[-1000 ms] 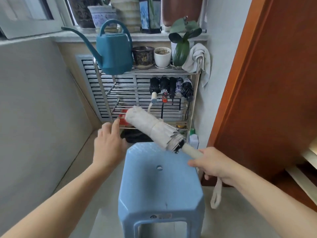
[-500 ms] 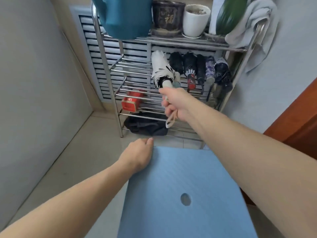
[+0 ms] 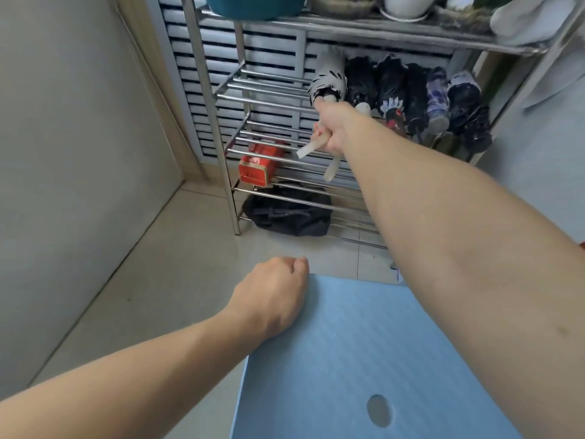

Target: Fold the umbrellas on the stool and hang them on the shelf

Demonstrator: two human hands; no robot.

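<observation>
A folded white umbrella (image 3: 329, 76) hangs upright under the top tier of the metal shelf (image 3: 209, 99), at the left end of a row of several dark folded umbrellas (image 3: 411, 93). My right hand (image 3: 334, 126) reaches out to the shelf and grips the white umbrella's pale handle, with its strap dangling below my fist. The blue stool (image 3: 364, 353) is right below me with nothing on its seat. My left hand (image 3: 272, 296) rests on the stool's far left corner, its fingers curled loosely and holding nothing.
A red tin (image 3: 258, 166) lies on a middle tier of the shelf and a black bag (image 3: 288, 213) sits at the bottom. Pots and a teal watering can (image 3: 253, 3) stand on top. A grey wall is at the left, tiled floor between.
My right hand carried the white umbrella from above the stool to the shelf and stood it upright among the hanging ones. My left hand dropped onto the stool's corner. The view moved closer.
</observation>
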